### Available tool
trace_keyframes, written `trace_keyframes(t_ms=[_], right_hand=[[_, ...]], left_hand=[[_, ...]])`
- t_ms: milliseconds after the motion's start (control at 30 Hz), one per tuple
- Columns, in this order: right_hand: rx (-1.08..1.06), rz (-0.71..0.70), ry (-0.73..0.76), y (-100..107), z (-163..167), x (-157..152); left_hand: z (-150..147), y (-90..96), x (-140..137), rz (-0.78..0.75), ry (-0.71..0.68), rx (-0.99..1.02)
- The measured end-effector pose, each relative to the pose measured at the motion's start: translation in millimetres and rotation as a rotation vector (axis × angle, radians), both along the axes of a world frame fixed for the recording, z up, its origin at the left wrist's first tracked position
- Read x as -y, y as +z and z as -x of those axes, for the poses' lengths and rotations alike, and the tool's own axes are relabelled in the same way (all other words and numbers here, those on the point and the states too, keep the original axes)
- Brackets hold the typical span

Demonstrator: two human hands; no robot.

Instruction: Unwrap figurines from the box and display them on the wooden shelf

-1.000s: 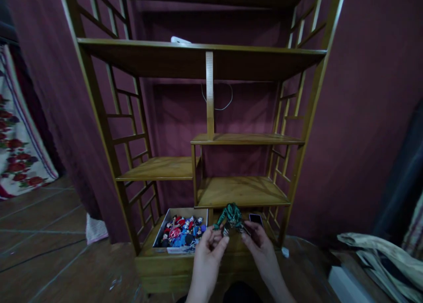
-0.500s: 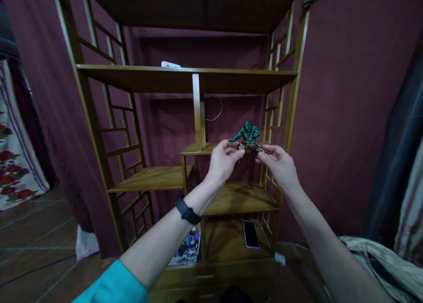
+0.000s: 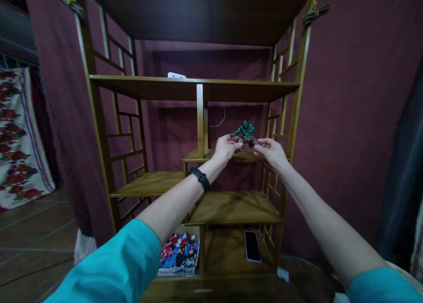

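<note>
the left hand [image 3: 225, 148] and the right hand [image 3: 273, 153] pinch a small green figurine [image 3: 245, 129] from either side, thumbs and fingers closed on its darker lower part. it is held upright at the raised right-hand shelf [image 3: 192, 155] (whether it touches the wood, i cannot tell). a black band [image 3: 200, 179] circles the left wrist. lower down, a phone [image 3: 253, 246] lies to the right of a box [image 3: 178, 271] of colourful figures [image 3: 178, 251].

It looks like a home, with a wooden display shelf [image 3: 231, 207], floral cloth [image 3: 20, 162] and tiled floor [image 3: 36, 239].
</note>
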State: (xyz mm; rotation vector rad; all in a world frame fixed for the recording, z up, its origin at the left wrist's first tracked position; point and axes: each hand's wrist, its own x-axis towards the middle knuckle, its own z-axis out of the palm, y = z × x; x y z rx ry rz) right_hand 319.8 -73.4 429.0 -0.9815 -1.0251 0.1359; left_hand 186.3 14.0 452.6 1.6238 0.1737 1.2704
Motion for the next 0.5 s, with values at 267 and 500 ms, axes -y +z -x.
trace_keyframes(t_ms=[267,500], right_hand=[[0.12,0.177,-0.152,4,-20,-15],[0.267,0.329,-0.369,7,-42,-31]], left_hand=[[-26,1.2,-27,-0.238,0.21,-0.108],[-43,2.5,-44,-0.33,0.333,-0.218]])
